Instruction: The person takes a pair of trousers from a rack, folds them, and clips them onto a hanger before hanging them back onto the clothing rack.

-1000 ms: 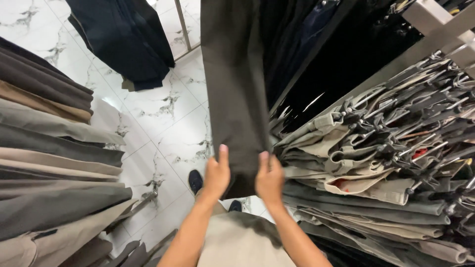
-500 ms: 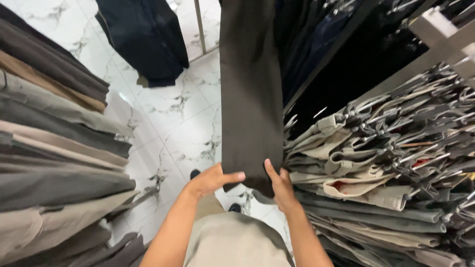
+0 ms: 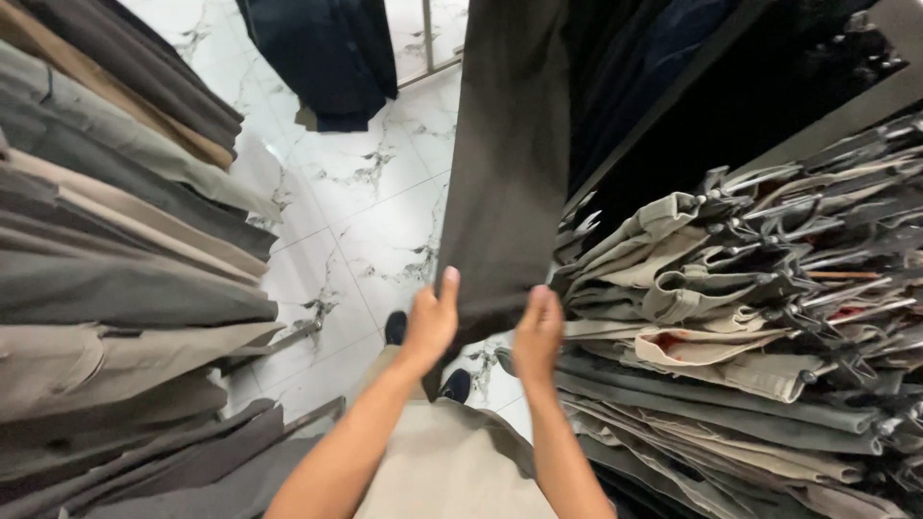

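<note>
Both hands grip hanging trousers' hem

Left hand and right hand pinch the dark brown trousers, centre frame, between clip-hung trouser racks; smoothing seems underway, needing an even downward pull.

Folded trousers racked left, clipped trousers right, marble floor

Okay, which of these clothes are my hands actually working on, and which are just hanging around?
In hand: dark brown trousers, lower end held by left hand and right hand.
Just about: hanging trousers on the left, clipped trousers on the right, dark garment, marble floor.
</note>
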